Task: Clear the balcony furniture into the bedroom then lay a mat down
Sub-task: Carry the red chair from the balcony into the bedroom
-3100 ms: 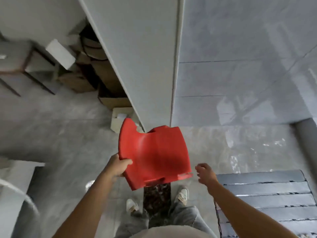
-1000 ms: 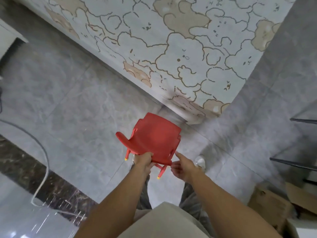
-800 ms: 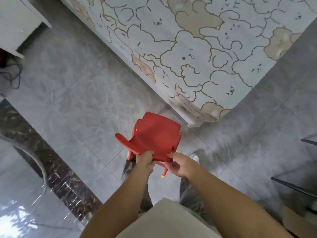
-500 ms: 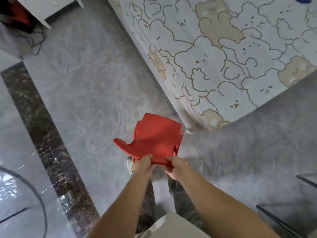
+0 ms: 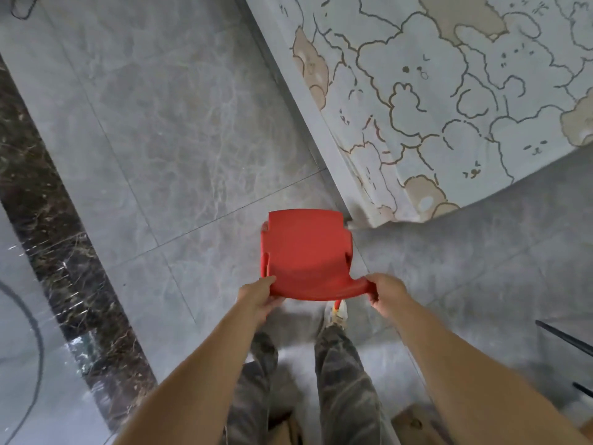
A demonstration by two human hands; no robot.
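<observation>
I hold a small red plastic chair in front of me, above the grey tiled floor, near the corner of the bed. My left hand grips the left end of its backrest. My right hand grips the right end of the backrest. The seat faces up and points away from me. One leg with a yellow tip shows below the backrest, the other legs are hidden under the seat.
A bed with a cartoon-animal sheet fills the upper right, its corner just beyond the chair. A dark marble threshold strip runs along the left. Cardboard boxes lie by my feet. Thin black furniture legs stand at the right edge.
The chair has turned so its seat points straight away from me. My hands have moved apart to the two ends of the backrest. I have stepped closer to the bed corner.
</observation>
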